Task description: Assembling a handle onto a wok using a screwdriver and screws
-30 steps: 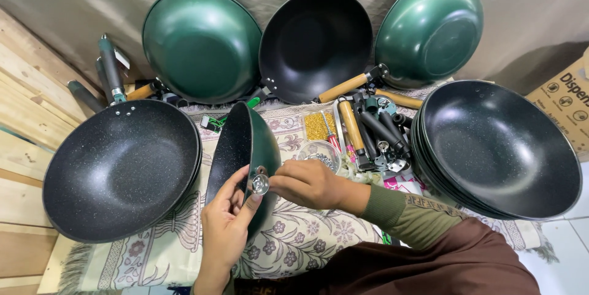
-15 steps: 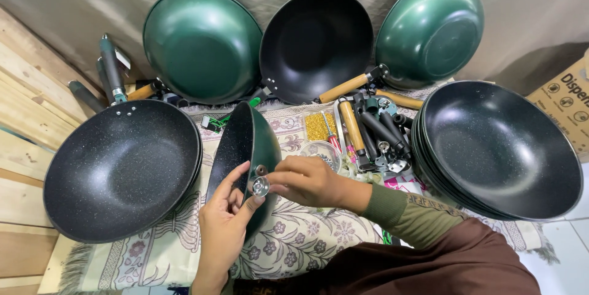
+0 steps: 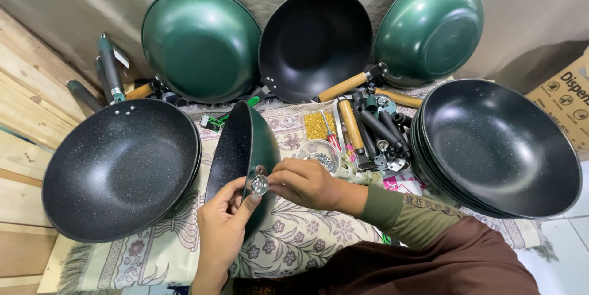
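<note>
I see the wok [image 3: 242, 154] standing on edge on the mat [image 3: 288, 243], between both hands. My left hand [image 3: 221, 230] and right hand [image 3: 304, 181] both pinch the small metal fitting [image 3: 258, 183] against its near rim, fingertips meeting there.

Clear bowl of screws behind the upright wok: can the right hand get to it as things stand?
Probably yes. The bowl of screws sits just beyond the right hand with nothing between them, but that hand is pinching the metal fitting on the wok and must let go first.
</note>
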